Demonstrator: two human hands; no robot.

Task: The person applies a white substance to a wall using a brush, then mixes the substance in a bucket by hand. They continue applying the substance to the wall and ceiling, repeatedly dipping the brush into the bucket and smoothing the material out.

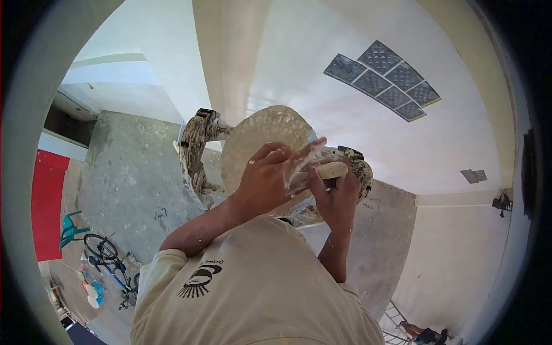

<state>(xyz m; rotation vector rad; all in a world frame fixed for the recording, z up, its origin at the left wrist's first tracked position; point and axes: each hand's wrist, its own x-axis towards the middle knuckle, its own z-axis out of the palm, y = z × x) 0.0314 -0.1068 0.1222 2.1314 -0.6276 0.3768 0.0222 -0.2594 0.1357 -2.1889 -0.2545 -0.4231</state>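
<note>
My left hand [270, 172], smeared with white paste, reaches over a round pale board [241, 144] with its fingers apart, the index finger pointing right. Beside it, my right hand [338, 192] is closed on a pale rounded handle [332, 169]; what the handle belongs to is hidden behind the hands. A paste-spattered frame [195, 152] with dark ends stands around and behind the board. Whether the left palm touches the board cannot be made out.
A concrete floor [138, 172] lies far below. At the lower left are a blue bicycle [115, 270], a green chair [70, 230] and a red panel [49, 204]. Dark glass blocks [382, 77] sit in the wall. A person [428, 334] is near a ladder [394, 322] at lower right.
</note>
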